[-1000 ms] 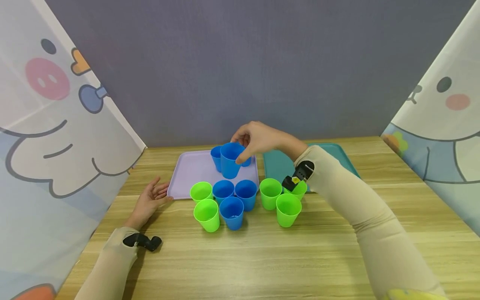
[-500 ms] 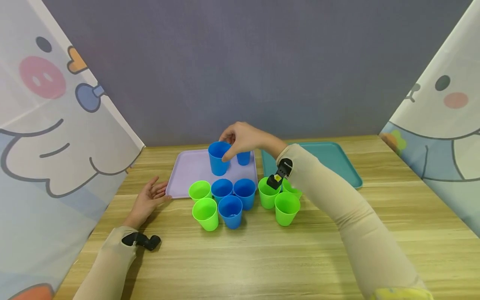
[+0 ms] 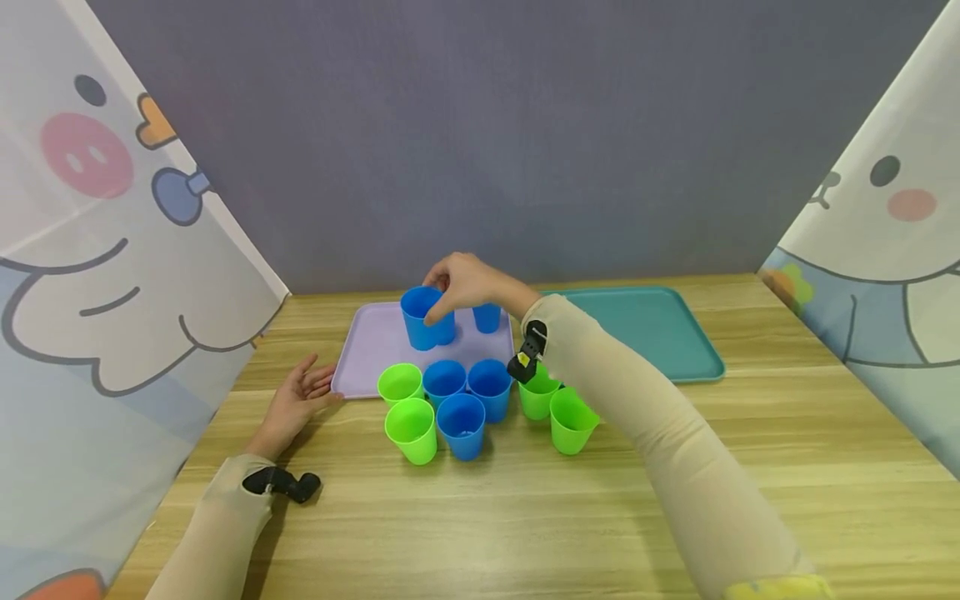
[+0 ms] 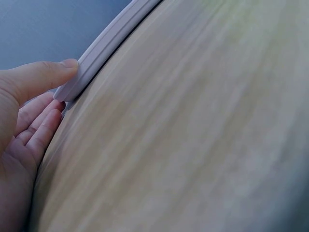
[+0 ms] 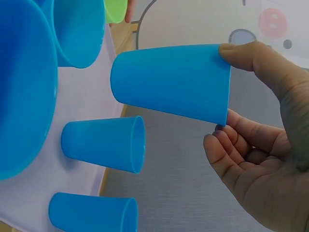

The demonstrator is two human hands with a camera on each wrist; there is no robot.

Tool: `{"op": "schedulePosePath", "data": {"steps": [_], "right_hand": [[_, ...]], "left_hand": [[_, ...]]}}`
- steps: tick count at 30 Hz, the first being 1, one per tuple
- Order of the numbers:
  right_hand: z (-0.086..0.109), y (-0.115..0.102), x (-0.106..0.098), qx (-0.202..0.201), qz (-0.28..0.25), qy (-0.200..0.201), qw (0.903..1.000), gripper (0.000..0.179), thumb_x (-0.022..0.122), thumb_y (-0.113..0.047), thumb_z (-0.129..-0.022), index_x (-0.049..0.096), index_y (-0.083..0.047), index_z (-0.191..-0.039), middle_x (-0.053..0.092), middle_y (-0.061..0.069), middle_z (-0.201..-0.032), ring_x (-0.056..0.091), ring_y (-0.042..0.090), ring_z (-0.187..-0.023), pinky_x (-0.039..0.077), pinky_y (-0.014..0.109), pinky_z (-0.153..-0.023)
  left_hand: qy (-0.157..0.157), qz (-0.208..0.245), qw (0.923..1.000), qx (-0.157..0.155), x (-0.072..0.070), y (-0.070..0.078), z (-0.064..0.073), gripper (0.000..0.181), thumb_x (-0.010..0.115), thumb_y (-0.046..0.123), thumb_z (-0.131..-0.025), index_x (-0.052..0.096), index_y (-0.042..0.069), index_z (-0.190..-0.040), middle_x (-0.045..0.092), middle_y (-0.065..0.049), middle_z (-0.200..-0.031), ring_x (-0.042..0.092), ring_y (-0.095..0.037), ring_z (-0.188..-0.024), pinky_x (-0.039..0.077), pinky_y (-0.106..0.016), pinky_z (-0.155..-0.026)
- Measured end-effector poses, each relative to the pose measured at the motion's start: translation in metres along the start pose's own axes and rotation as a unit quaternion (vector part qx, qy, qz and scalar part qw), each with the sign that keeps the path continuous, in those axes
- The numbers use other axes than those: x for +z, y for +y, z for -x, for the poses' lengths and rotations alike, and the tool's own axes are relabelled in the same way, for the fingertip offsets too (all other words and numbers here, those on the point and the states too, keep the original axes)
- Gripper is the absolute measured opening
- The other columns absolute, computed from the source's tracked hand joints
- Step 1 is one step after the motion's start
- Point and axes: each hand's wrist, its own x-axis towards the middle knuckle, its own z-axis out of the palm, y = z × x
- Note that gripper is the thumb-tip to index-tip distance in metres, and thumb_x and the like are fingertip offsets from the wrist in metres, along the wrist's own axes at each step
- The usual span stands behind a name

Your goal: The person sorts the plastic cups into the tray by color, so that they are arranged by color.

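Observation:
My right hand (image 3: 467,282) pinches a blue cup (image 3: 420,321) by its rim, with the thumb on one side and fingers on the other. In the right wrist view the held blue cup (image 5: 169,82) is beside two more blue cups (image 5: 99,145) standing on the lilac tray (image 5: 79,101). The cup's base appears close to the tray; contact cannot be told. My left hand (image 3: 298,398) is at the near left corner of the lilac tray (image 3: 375,354). In the left wrist view, thumb and fingertips hold the tray's rim (image 4: 99,53).
Three blue cups (image 3: 461,425) stand in front of the lilac tray, with two green cups (image 3: 411,429) to their left. More green cups (image 3: 573,423) stand to the right, partly behind the right forearm. A teal tray (image 3: 660,333) lies at the back right of the wooden table (image 3: 525,517).
My right hand has moved left over the lilac tray with the blue cup, and slightly lower. Another blue cup now shows behind the held one. My left hand stays at the tray's corner.

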Motion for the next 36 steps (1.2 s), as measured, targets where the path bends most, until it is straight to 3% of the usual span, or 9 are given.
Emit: {"op": "schedulePosePath", "data": {"steps": [11,20,36], "right_hand": [[-0.023,0.0,0.015,0.039,-0.011,0.019,0.999,0.06,0.088,-0.033,-0.073,0.069,-0.007,-0.123,0.063,0.004,-0.107,0.054,0.02,-0.1,0.051,0.03,-0.079],[-0.044,0.004,0.028,0.048,-0.005,0.022,0.9986,0.061,0.086,-0.032,-0.075,0.067,-0.005,-0.126,0.065,0.009,-0.12,0.055,0.022,-0.11,0.053,0.034,-0.089],[-0.067,-0.014,0.06,0.056,0.08,-0.048,0.9941,0.063,0.084,-0.028,-0.08,0.062,-0.005,-0.134,0.061,0.009,-0.131,0.054,0.023,-0.118,0.053,0.035,-0.094]], "left_hand": [[0.003,0.004,1.0,0.005,-0.001,-0.004,0.0,0.092,0.07,-0.01,-0.087,0.005,-0.012,-0.154,0.039,-0.039,-0.143,0.055,0.01,-0.105,0.046,-0.009,-0.09],[0.004,0.002,1.0,-0.007,-0.001,0.003,0.003,0.092,0.069,-0.009,-0.088,0.005,-0.01,-0.154,0.038,-0.039,-0.144,0.054,0.01,-0.104,0.046,-0.008,-0.09],[0.001,0.012,0.9999,-0.004,-0.002,0.001,0.001,0.093,0.069,-0.011,-0.087,0.004,-0.011,-0.154,0.037,-0.04,-0.145,0.055,0.009,-0.106,0.047,-0.01,-0.09]]}}
